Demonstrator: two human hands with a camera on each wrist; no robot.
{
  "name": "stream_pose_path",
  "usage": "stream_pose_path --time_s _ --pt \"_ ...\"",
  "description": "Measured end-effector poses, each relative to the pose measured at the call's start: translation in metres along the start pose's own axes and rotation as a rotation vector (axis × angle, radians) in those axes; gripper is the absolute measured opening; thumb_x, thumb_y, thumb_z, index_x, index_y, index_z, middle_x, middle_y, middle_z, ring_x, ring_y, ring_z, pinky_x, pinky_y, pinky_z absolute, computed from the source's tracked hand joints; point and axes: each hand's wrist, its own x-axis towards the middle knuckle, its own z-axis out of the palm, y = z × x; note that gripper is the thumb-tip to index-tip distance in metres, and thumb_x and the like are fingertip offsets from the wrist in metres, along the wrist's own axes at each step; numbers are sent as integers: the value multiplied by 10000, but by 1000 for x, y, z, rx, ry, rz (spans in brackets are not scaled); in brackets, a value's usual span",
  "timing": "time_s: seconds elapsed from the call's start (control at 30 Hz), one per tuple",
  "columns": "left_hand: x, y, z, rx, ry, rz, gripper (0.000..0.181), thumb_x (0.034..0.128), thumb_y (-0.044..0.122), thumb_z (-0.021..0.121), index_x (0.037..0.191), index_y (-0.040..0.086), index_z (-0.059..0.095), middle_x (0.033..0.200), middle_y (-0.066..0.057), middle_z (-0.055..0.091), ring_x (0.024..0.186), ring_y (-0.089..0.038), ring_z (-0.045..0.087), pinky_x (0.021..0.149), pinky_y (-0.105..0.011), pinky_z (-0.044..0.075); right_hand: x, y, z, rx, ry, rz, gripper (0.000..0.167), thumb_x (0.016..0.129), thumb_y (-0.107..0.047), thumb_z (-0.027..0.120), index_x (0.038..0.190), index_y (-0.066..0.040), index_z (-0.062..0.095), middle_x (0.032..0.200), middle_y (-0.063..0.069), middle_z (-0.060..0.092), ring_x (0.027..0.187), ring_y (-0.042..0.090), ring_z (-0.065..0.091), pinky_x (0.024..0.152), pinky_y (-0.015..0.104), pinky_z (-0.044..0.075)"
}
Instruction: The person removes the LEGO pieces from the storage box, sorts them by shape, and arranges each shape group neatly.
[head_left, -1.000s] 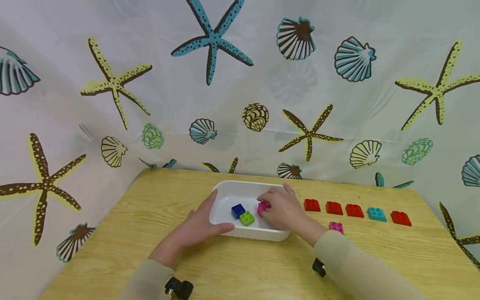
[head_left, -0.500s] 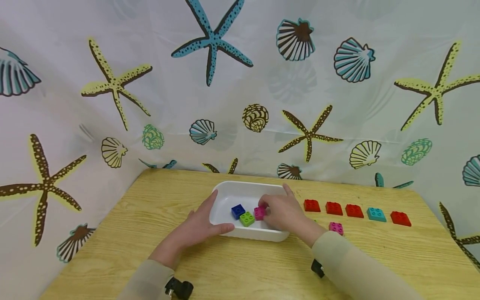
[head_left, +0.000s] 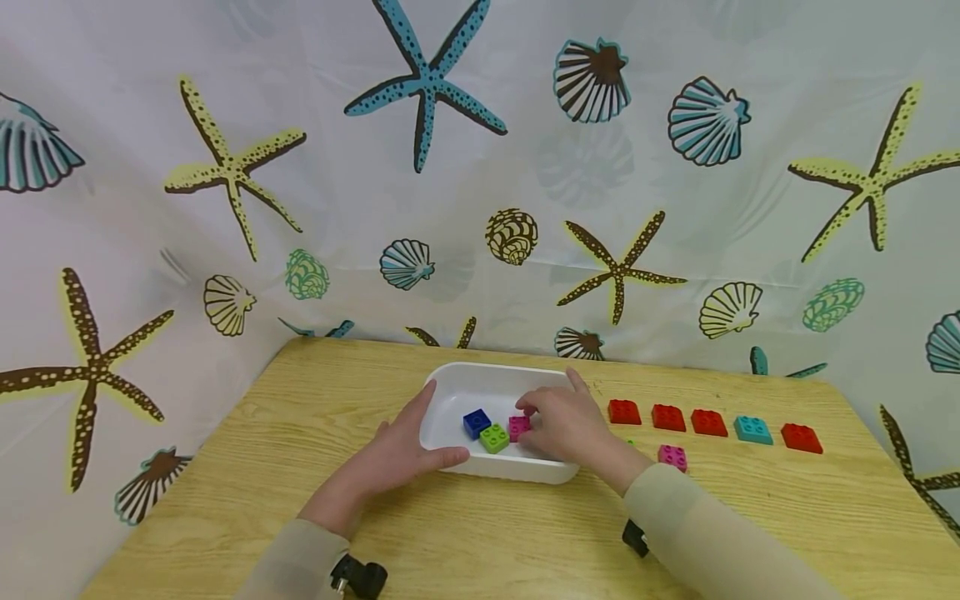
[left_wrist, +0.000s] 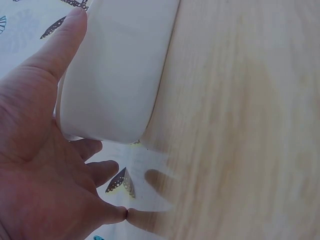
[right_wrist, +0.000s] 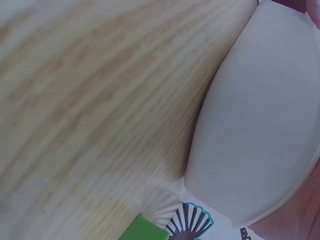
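A white plastic bin (head_left: 468, 379) stands on the wooden table with a dark blue toy brick (head_left: 476, 423), a lime green brick (head_left: 494, 437) and a pink brick (head_left: 519, 428) inside. The three bricks sit close together, studs up. My left hand (head_left: 397, 446) rests around the bin's left end, thumb along the front rim and fingers spread straight at its side. My right hand (head_left: 562, 421) reaches over the right end, its fingertips parted just beside the pink brick. Part of that brick is hidden behind the fingers. In the right wrist view the bin's outer wall (right_wrist: 255, 115) hides the fingertips.
Right of the bin runs a row of red bricks (head_left: 708, 422) with one light blue brick (head_left: 753, 428) among them. A second pink brick (head_left: 672, 457) lies in front, and a green brick (right_wrist: 145, 230) is mostly hidden by my right arm. A patterned curtain (head_left: 480, 183) hangs behind.
My right hand has set the pink brick down flat beside the lime green one, shifting it slightly left and down. Its fingers now stand apart from the brick. My left hand has stayed put.
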Motion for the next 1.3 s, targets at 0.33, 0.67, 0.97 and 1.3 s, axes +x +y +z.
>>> stream_pose_path --time_s 0.33,0.67,0.97,1.3 --pt "2 -1 1 5 -3 -5 1252 937 580 851 1777 74 72 1807 -234 207 1642 -484 241 1256 -804 9 0 -1 -1 -13 -1 -7 251 942 -291 903 1171 -199 857 1068 -69 803 1140 199 718 1336 647 87" --pt "0 2 -1 -9 -12 8 1251 943 572 847 1774 65 61 1806 -244 196 1643 -493 228 1252 -810 3 0 3 -5 39 12 -34 217 963 -284 888 1161 -200 853 1096 -76 803 1180 204 703 1340 631 100" --pt "3 0 1 -16 -18 -14 1262 940 577 849 1778 81 45 1817 -238 159 1655 -491 185 1264 -788 -22 -12 10 -25 180 42 -29 256 953 -238 906 1190 -167 839 1143 -35 801 1149 245 702 1203 533 429" --pt "5 -2 3 -28 -15 -16 1273 938 567 857 1778 82 33 1818 -242 146 1657 -493 172 1263 -789 -31 -35 22 -52 174 103 -12 281 948 -214 910 1207 -150 820 1155 -12 762 1121 275 707 970 472 602"
